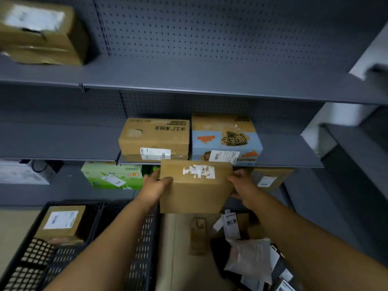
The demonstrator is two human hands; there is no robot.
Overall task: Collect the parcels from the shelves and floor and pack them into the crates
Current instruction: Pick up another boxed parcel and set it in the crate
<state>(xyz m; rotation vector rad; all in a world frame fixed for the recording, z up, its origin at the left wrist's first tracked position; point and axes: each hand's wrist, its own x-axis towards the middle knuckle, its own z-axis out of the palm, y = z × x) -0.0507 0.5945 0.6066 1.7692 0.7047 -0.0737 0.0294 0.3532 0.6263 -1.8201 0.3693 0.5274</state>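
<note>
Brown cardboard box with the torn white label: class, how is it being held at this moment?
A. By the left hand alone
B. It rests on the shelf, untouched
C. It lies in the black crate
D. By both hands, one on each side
D: the left hand and right hand grip opposite sides of the brown cardboard box, in front of the shelf.

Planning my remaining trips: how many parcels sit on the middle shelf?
2: a plain brown cardboard box on the left, and a blue-and-brown printed cardboard box touching its right side. Others may be hidden.
</note>
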